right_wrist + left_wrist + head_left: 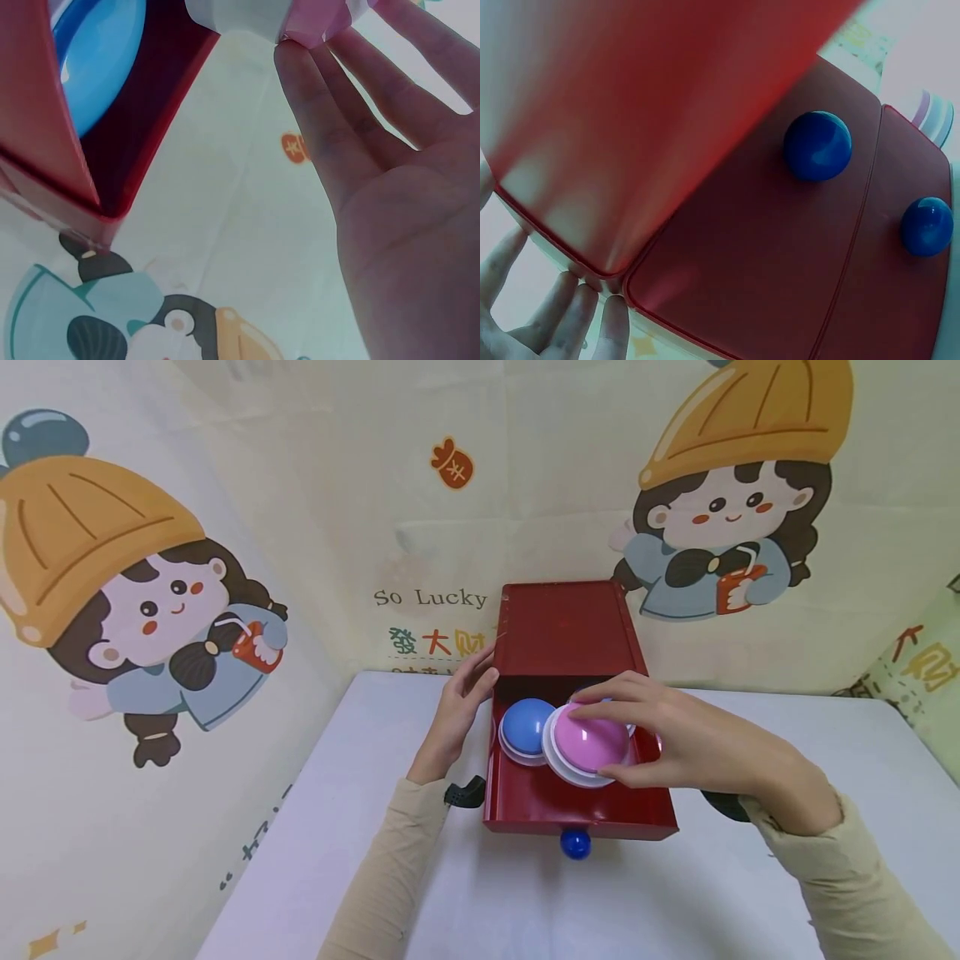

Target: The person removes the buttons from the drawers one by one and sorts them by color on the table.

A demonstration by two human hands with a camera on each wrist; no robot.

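Note:
A red box [566, 631] stands against the back wall with its drawer [540, 802] pulled out. Pinched between the thumb and fingers of my right hand [682, 731] is a pink push button [592, 739] with a white base, held tilted over the drawer. A blue push button [527, 725] with a white base lies inside at the left; another, mostly covered by the pink one and my hand, is behind. My left hand [453, 718] touches the box's left side with its fingers extended. In the left wrist view its fingertips [613, 315] rest along the red edge.
A round blue knob [575, 843] sticks out from the drawer front; the left wrist view shows a second knob [817, 146]. The white table [750, 877] spreads around the box. Printed cloth [330, 485] with cartoon figures covers the walls behind and at the sides.

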